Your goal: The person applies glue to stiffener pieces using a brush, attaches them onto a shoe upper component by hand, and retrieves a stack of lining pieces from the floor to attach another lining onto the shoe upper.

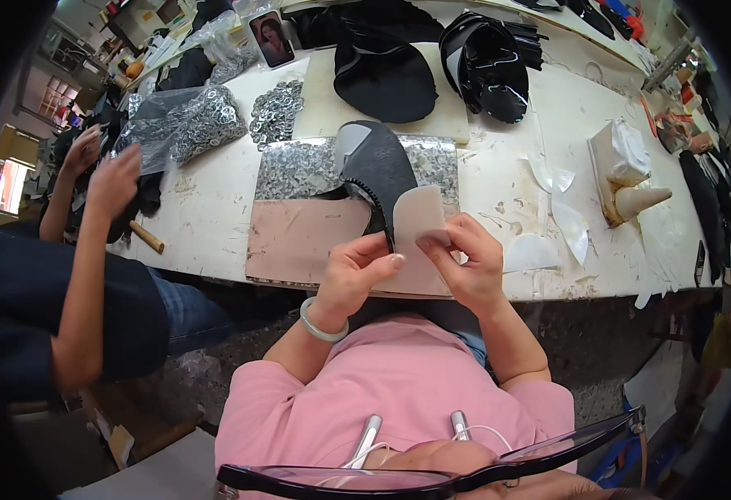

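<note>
- Your left hand (355,271) and right hand (468,262) both pinch the pale stiffener piece (420,215) against the grey shoe upper (378,171), over the surface's (207,212) near edge.
- A loose pinch could let the piece shift off line.
- The metal rings (278,112) lie toward the far-left corner.

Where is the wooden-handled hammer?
In the head view, the wooden-handled hammer lies at the left near edge of the white worktable, left of the pinkish-brown board, beside the co-worker's forearm.

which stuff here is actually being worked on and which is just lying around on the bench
In hand:
left hand
right hand
pale stiffener piece
dark shoe upper
pink board

Lying about:
bag of metal rings
glossy black uppers
loose white pieces
wooden-handled tool
</note>
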`<state>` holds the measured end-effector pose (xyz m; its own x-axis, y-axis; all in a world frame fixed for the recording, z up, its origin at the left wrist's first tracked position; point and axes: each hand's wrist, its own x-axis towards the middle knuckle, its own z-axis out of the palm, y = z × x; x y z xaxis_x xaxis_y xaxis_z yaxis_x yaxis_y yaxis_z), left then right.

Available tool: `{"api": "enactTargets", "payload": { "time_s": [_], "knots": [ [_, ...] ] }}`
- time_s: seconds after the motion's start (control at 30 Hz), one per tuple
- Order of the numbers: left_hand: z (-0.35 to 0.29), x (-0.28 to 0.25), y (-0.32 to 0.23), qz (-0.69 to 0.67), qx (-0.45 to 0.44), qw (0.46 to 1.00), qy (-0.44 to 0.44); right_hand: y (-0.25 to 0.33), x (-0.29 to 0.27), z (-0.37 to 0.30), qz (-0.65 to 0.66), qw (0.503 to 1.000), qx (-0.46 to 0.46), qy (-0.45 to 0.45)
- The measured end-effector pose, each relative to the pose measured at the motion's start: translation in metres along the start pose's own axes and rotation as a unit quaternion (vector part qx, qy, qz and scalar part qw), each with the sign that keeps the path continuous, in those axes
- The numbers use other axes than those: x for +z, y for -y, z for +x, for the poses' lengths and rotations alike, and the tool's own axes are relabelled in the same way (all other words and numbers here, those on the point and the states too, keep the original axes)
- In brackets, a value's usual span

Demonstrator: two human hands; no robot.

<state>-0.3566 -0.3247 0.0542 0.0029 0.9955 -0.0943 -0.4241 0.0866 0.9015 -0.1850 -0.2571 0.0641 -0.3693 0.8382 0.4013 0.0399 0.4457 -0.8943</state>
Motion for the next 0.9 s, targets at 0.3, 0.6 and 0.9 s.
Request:
{"api": "enactTargets", "payload": {
  "time_s": [0.3, 0.6, 0.9],
  "knots": [
    [-0.003, -0.009, 0.012, 0.032, 0.036, 0.997, -0.067, -0.002, 0.01, -0.001, -0.01, 0.998, 0.011, 0.063],
    [-0.012, -0.028, 0.015, 0.02, -0.022, 0.997, -0.068, -0.006, 0.02, 0.0, -0.023, 0.994, -0.02, 0.101],
    [-0.021, -0.018, 0.009, -0.116, 0.0, 0.984, -0.137, -0.01, 0.026, 0.006, 0.04, 0.993, 0.021, 0.106]
  ]
}}
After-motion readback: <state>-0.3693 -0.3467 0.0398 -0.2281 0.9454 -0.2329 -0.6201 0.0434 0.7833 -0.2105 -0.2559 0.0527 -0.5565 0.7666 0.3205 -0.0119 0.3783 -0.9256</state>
